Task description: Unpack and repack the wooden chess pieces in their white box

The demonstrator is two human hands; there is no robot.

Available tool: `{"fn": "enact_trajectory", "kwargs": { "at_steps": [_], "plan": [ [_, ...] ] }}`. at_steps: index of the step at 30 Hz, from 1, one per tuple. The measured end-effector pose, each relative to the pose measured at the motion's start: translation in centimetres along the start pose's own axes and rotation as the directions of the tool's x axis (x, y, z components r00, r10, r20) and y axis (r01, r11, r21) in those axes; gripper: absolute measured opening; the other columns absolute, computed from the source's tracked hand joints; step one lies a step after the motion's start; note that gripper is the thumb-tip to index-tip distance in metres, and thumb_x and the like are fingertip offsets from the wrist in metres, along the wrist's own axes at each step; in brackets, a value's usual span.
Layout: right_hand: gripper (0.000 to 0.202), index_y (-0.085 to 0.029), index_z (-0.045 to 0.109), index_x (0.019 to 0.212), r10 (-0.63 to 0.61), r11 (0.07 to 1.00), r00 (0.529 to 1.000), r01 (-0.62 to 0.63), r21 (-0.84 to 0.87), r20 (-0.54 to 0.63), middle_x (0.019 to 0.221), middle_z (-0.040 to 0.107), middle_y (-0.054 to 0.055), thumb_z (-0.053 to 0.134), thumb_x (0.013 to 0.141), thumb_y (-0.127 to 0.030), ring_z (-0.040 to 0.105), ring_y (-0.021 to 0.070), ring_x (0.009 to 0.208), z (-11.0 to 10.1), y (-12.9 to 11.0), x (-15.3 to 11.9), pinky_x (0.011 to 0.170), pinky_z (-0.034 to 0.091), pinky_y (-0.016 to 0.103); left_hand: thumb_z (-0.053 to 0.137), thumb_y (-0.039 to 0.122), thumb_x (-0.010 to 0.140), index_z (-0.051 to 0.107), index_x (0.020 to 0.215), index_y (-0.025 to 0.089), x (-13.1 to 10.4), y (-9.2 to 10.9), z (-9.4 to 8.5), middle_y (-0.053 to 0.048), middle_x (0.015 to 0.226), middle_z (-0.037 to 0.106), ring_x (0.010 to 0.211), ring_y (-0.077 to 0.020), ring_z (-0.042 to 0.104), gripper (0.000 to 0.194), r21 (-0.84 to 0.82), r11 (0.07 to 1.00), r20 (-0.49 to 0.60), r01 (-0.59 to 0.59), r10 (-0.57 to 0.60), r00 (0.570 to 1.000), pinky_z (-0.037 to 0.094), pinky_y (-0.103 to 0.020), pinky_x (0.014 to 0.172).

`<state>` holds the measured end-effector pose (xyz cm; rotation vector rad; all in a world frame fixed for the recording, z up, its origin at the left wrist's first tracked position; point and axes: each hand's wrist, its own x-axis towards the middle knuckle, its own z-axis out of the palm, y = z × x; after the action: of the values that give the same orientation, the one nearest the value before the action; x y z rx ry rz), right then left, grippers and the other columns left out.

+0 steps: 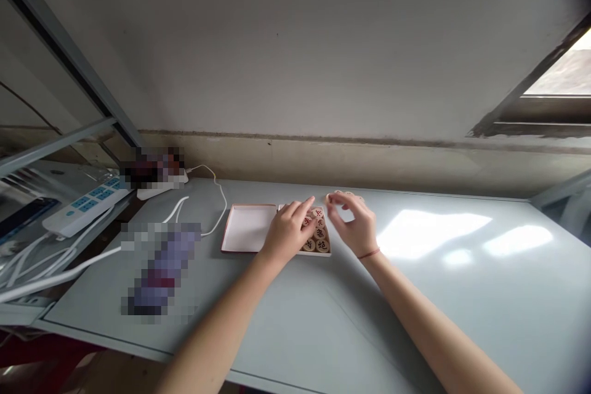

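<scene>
An open flat box (330,252) on the table holds several round xiangqi pieces (319,233) with red or dark characters. My left hand (289,228) lies over the box's left part, fingers stretched and apart, hiding some of the pieces. Just right of the box, my right hand (355,221) has thumb and index finger curled around a pale xiangqi piece (328,199). More pale round pieces (339,192) show partly behind that hand. The white-lined box lid (247,228) lies flat, left of the box.
The grey table (314,320) meets a wall along its back. On the left are a white power strip (92,203), white cables (220,197) and a blurred-out purple object (168,268). A metal frame (69,43) rises at the left. Window light glares on the right.
</scene>
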<state>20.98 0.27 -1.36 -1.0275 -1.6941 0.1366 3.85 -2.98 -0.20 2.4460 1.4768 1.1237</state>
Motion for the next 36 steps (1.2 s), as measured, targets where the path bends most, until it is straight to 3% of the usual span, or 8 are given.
{"fn": "enact_trajectory", "kwargs": {
  "at_steps": [4, 7, 10, 15, 22, 31, 33, 36],
  "plan": [
    [0.026, -0.019, 0.065, 0.092, 0.286, 0.936, 0.941, -0.315, -0.157, -0.184, 0.092, 0.068, 0.009, 0.05, 0.083, -0.039, 0.061, 0.0202, 0.08, -1.9, 4.6, 0.7, 0.067, 0.047, 0.034, 0.049, 0.02, 0.09, 0.056, 0.118, 0.021, 0.2, -0.1, -0.4, -0.006, 0.097, 0.065, 0.092, -0.0195, 0.062, 0.03, -0.031, 0.999, -0.013, 0.019, -0.02, 1.0, 0.05, -0.034, 0.085],
    [0.03, -0.019, 0.065, 0.088, 0.405, 0.86, 0.896, -0.44, -0.258, -0.179, 0.089, 0.069, 0.009, 0.051, 0.079, -0.044, 0.059, 0.0222, 0.08, -3.0, 7.9, 0.6, 0.074, 0.045, 0.037, 0.048, 0.019, 0.089, 0.058, 0.114, 0.022, 0.2, -0.2, -0.6, -0.005, 0.1, 0.066, 0.094, -0.0189, 0.062, 0.027, -0.045, 0.998, -0.012, 0.041, -0.042, 0.999, 0.05, -0.033, 0.086],
    [0.03, -0.021, 0.064, 0.085, 0.454, 0.829, 0.883, -0.467, -0.306, -0.118, 0.087, 0.07, 0.007, 0.051, 0.076, -0.046, 0.058, 0.0235, 0.084, -3.1, 9.5, 0.2, 0.078, 0.043, 0.038, 0.048, 0.018, 0.089, 0.06, 0.109, 0.021, 0.1, -0.3, -0.6, -0.005, 0.101, 0.066, 0.095, -0.0191, 0.062, 0.024, -0.051, 0.997, -0.012, 0.053, -0.054, 0.998, 0.05, -0.033, 0.085],
    [0.023, -0.024, 0.064, 0.083, 0.45, 0.82, 0.893, -0.416, -0.393, -0.005, 0.089, 0.071, 0.004, 0.051, 0.073, -0.041, 0.057, 0.0249, 0.09, -2.6, 9.3, -0.3, 0.079, 0.042, 0.037, 0.048, 0.018, 0.088, 0.063, 0.104, 0.021, 0.1, -0.7, -0.4, -0.005, 0.098, 0.066, 0.092, -0.0185, 0.062, 0.022, -0.057, 0.996, -0.02, 0.062, -0.063, 0.998, 0.051, -0.032, 0.083],
    [0.02, -0.026, 0.061, 0.083, 0.459, 0.791, 0.888, -0.402, -0.461, 0.013, 0.08, 0.067, 0.002, 0.053, 0.067, -0.034, 0.057, 0.0244, 0.084, -2.3, 9.1, -0.3, 0.075, 0.039, 0.037, 0.048, 0.018, 0.089, 0.064, 0.102, 0.022, 0.2, -1.0, -0.4, -0.004, 0.098, 0.066, 0.093, -0.0177, 0.062, 0.021, -0.058, 0.995, -0.023, 0.081, -0.082, 0.996, 0.05, -0.031, 0.084],
    [0.021, -0.026, 0.06, 0.085, 0.5, 0.781, 0.865, -0.435, -0.448, 0.032, 0.077, 0.065, 0.002, 0.057, 0.069, -0.039, 0.057, 0.0237, 0.085, -2.4, 9.3, -0.2, 0.076, 0.04, 0.037, 0.048, 0.018, 0.088, 0.064, 0.098, 0.02, 0.4, -1.1, -0.6, -0.004, 0.096, 0.068, 0.09, -0.0178, 0.063, 0.019, -0.074, 0.992, -0.023, 0.098, -0.1, 0.995, 0.05, -0.029, 0.08],
    [0.023, -0.025, 0.06, 0.088, 0.468, 0.787, 0.884, -0.416, -0.455, 0.002, 0.081, 0.067, 0.003, 0.057, 0.07, -0.039, 0.057, 0.0248, 0.087, -2.4, 9.0, -0.2, 0.077, 0.04, 0.037, 0.049, 0.018, 0.088, 0.065, 0.097, 0.021, 0.4, -1.1, -0.6, -0.004, 0.095, 0.068, 0.087, -0.0175, 0.063, 0.018, -0.061, 0.992, -0.025, 0.111, -0.113, 0.993, 0.049, -0.029, 0.078],
    [0.023, -0.022, 0.059, 0.091, 0.318, 0.827, 0.943, -0.328, -0.457, -0.101, 0.094, 0.068, 0.008, 0.052, 0.075, -0.037, 0.056, 0.0262, 0.092, -2.1, 7.4, -0.2, 0.078, 0.041, 0.038, 0.052, 0.018, 0.086, 0.067, 0.092, 0.021, 0.7, -1.1, -0.2, -0.004, 0.09, 0.07, 0.083, -0.0188, 0.063, 0.016, 0.055, 0.983, -0.022, 0.176, -0.175, 0.984, 0.046, -0.032, 0.078]
  ]
}}
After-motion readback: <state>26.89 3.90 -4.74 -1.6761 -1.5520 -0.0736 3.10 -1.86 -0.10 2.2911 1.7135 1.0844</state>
